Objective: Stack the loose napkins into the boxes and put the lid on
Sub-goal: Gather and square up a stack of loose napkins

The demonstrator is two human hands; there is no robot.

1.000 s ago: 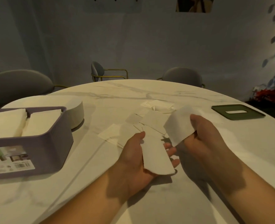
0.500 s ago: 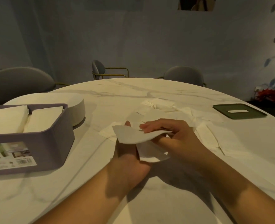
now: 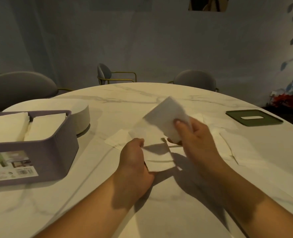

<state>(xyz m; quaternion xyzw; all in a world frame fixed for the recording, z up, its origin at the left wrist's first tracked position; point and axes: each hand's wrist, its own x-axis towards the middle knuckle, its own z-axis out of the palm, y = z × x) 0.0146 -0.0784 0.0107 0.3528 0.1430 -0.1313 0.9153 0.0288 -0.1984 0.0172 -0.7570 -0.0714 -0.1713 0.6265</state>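
Observation:
My left hand (image 3: 133, 160) holds a small stack of white napkins (image 3: 157, 159) just above the marble table (image 3: 159, 212). To its right, my right hand (image 3: 193, 134) pinches a single white napkin (image 3: 166, 117) and holds it raised and tilted over the table. More loose napkins (image 3: 228, 143) lie scattered on the table behind and to the right of my hands. A purple box (image 3: 44, 152) at the left holds two stacks of napkins (image 3: 22, 126). The dark green lid (image 3: 254, 117) with a slot lies flat at the far right.
A round white box (image 3: 80, 115) stands behind the purple box. Grey chairs (image 3: 20, 90) ring the table's far side. A plant with red flowers (image 3: 285, 100) is by the wall at the right.
My right hand laid a napkin onto the stack in my left hand, then drew back to the right and came up holding another napkin.

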